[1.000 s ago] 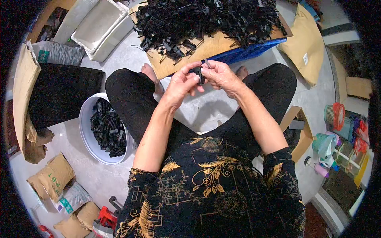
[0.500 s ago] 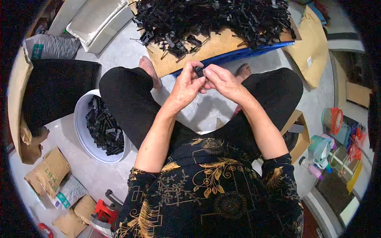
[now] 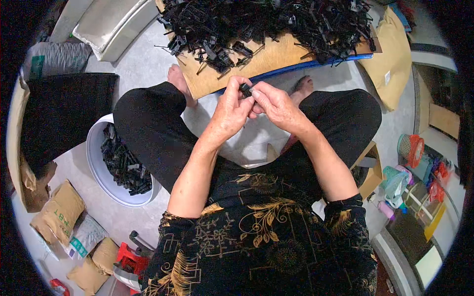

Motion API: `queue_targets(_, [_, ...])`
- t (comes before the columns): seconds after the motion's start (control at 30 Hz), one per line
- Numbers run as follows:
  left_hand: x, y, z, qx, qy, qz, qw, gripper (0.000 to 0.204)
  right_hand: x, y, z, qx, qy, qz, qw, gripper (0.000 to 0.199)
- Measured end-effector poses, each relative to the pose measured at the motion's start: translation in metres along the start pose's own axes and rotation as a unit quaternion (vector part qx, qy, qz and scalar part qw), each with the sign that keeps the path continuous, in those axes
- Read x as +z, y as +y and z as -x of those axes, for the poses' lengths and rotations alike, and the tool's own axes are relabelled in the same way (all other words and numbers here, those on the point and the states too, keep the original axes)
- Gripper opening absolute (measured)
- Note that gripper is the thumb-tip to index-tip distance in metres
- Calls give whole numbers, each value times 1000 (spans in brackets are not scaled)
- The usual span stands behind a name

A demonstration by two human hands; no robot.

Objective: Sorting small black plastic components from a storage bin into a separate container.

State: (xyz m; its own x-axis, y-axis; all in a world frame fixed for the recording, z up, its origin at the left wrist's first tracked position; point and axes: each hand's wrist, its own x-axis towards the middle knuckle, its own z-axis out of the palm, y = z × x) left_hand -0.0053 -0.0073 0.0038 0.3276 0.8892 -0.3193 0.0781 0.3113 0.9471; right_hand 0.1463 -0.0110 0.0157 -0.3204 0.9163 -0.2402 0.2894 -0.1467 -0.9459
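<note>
Small black plastic part (image 3: 245,90) pinched between fingertips of left hand (image 3: 232,111) and right hand (image 3: 276,104) above the lap, heap of black parts (image 3: 266,22) on cardboard sheet (image 3: 261,61) just beyond, white basin (image 3: 101,170) of black pieces at left knee, brown sacks (image 3: 61,212) nearby

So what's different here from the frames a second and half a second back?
Little. Both hands, left hand and right hand, keep pinching the same small black part between their fingertips, working it above the lap; only the finger positions shift slightly. The view itself drifts a bit. The pile of black parts on the cardboard sheet and the white tub of parts by the left knee stay put.
</note>
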Motion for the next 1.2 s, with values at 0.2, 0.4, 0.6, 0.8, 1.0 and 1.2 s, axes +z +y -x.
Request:
queue_targets(0.2, [2,10,0,55,49,-154,985,28,5,4,-8,19,12,19,1000,17])
queue_targets(0.4, [3,4,-8,150,111,-287,940,32,18,14,-18,-23,81,41,996,19])
queue_targets(0.6, [-1,14,-10,74,148,-31,986,44,8,-3,-23,68,25,-152,986,24])
queue_targets(0.8, [1,13,-3,46,150,144,977,36,6,-8,-15,134,11,-226,965,25])
queue_targets(1.0, [-6,28,13,26,139,105,984,26,11,-9,-11,107,31,-191,975,25])
queue_targets(1.2, [-44,54,51,111,201,54,972,25,-3,11,-21,-34,144,71,987,29])
